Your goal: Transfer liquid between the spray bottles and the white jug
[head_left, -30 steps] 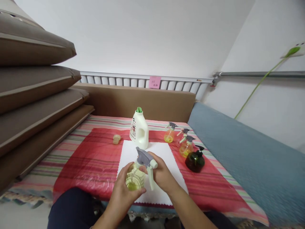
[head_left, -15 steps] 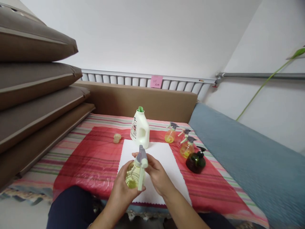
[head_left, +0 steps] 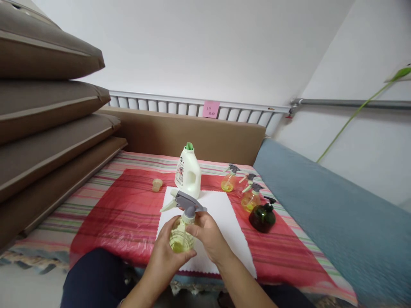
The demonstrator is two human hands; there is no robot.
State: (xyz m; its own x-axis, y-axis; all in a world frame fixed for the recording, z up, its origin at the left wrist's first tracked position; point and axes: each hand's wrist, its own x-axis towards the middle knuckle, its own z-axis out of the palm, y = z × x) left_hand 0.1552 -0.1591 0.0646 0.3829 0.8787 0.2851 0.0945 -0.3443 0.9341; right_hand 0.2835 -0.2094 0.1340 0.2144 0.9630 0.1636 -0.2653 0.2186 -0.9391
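Between my two hands is a clear spray bottle [head_left: 180,239] with a little yellow-green liquid at its bottom. My left hand [head_left: 163,253] wraps round the body. At the collar, the fingers and thumb of my right hand [head_left: 208,235] close on the neck below the grey trigger head [head_left: 189,205], whose pale nozzle and lever point left. Beneath them lies a white scallop-edged sheet [head_left: 221,222]. At its far edge stands an uncapped white jug [head_left: 192,164] with a green spout, and a pale cap [head_left: 157,185] lies to the left.
Several similar spray bottles [head_left: 228,183] stand on the right, beside a dark green pump bottle [head_left: 262,220]. Red plastic film [head_left: 118,209] covers the striped cloth. Stacked brown cushions [head_left: 54,124] rise at left; a blue padded surface [head_left: 321,205] borders the right.
The trigger head has turned on the bottle: its nozzle pointed towards me before and now points left. My right hand has shifted its grip at the neck; my left hand still holds the body.
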